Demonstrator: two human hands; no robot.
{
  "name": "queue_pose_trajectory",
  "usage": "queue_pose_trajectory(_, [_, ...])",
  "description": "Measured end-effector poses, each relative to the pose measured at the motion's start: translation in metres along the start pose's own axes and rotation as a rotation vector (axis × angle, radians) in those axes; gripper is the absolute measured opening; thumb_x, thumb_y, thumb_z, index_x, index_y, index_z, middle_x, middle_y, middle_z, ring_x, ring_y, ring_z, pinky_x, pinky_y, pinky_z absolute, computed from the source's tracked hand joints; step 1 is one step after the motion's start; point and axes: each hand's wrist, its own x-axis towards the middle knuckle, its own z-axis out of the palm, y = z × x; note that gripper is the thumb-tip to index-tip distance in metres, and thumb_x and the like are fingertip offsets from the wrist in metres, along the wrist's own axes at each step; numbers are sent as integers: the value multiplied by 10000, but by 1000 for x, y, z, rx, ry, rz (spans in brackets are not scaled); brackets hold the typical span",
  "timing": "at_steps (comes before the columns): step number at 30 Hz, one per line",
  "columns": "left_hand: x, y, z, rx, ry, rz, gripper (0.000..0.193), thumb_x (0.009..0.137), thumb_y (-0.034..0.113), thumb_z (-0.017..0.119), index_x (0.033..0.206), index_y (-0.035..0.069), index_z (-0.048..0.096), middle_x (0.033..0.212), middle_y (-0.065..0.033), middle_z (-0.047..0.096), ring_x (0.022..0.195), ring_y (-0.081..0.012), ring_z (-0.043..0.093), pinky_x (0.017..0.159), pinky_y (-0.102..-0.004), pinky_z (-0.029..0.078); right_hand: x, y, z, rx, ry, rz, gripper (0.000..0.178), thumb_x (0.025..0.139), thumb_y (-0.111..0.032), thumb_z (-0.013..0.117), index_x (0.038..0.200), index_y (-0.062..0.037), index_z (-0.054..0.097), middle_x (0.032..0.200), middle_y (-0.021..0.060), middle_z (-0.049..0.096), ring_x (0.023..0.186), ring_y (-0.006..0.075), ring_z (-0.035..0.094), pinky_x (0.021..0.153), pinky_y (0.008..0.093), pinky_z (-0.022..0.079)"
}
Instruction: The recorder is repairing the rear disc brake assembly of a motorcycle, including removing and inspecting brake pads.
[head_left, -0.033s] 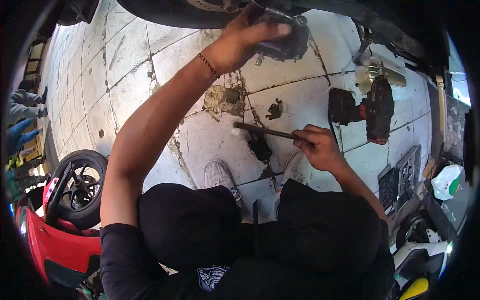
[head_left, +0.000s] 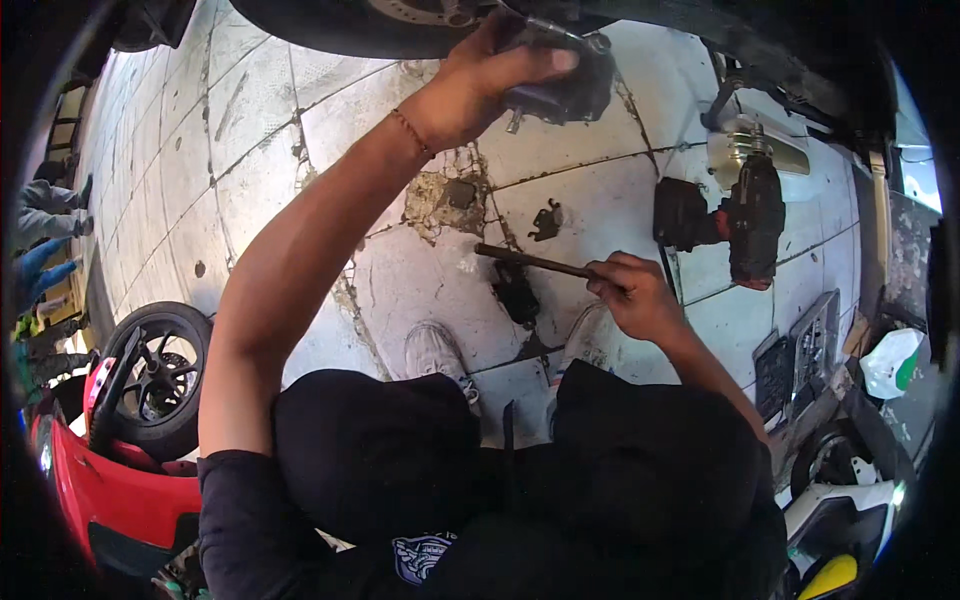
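My left hand, at the top, is closed around a dark brake caliper beside the wheel. A metal pin sticks out of the caliper's lower side. My right hand pinches one end of a thin dark rod-like tool. Its other end points left over the floor, apart from the caliper; I cannot tell the tool's exact kind. Beneath the rod lies a dark flat block. A small dark metal clip rests on the tiles just beyond it.
To the right lies a cordless impact wrench, beside a shiny metal container. Farther right are a socket case and a white-green bottle. A red motorcycle with its wheel stands at left. The floor tiles are cracked.
The free end of the rod has shifted slightly to the right. My left hand and the caliper have barely moved.
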Motion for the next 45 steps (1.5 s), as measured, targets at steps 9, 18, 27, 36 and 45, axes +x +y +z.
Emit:
queue_pose_trajectory(9, [-6, 6, 3, -46, -6, 21, 554, 885, 255, 675, 1357, 33, 489, 1217, -118, 630, 1069, -219, 652, 931, -353, 535, -78, 112, 43, -441, 291, 227, 224, 820, -101, 675, 1040, -66, 690, 847, 122, 566, 824, 319, 596, 718, 438, 515])
queue_pose_trajectory(18, [-12, 13, 5, -31, 95, -16, 649, 835, 254, 745, 1379, 52, 452, 1235, -98, 605, 1101, -200, 623, 885, -338, 552, 67, 85, 7, -416, 618, -16, 195, 880, -179, 656, 979, -12, 680, 947, 198, 598, 886, 394, 593, 784, 449, 495])
queue_pose_trajectory(27, [-11, 15, 8, -36, 88, -74, 718, 817, 220, 763, 1388, 8, 383, 1165, -105, 620, 1014, -197, 637, 864, -322, 536, 277, 137, -43, -491, 695, 804, 671, 859, -583, 615, 1146, 23, 609, 1253, 238, 553, 1159, 391, 560, 938, 541, 485])
queue_pose_trajectory(36, [-3, 17, 28, -23, 155, -38, 754, 794, 259, 800, 1363, -22, 393, 1171, -130, 617, 1030, -200, 635, 878, -322, 537, 288, 207, -81, -583, 110, 592, 443, 871, -311, 570, 1178, -1, 648, 1237, 281, 599, 1159, 465, 578, 996, 499, 474])
queue_pose_trajectory(45, [-9, 17, 27, 10, 210, -32, 508, 877, 215, 718, 1313, 62, 506, 1164, -50, 633, 1047, -157, 633, 844, -316, 540, 111, 105, 11, 601, 458, 584, 372, 964, -324, 501, 1017, 26, 612, 779, 140, 592, 630, 234, 569, 565, 386, 451])
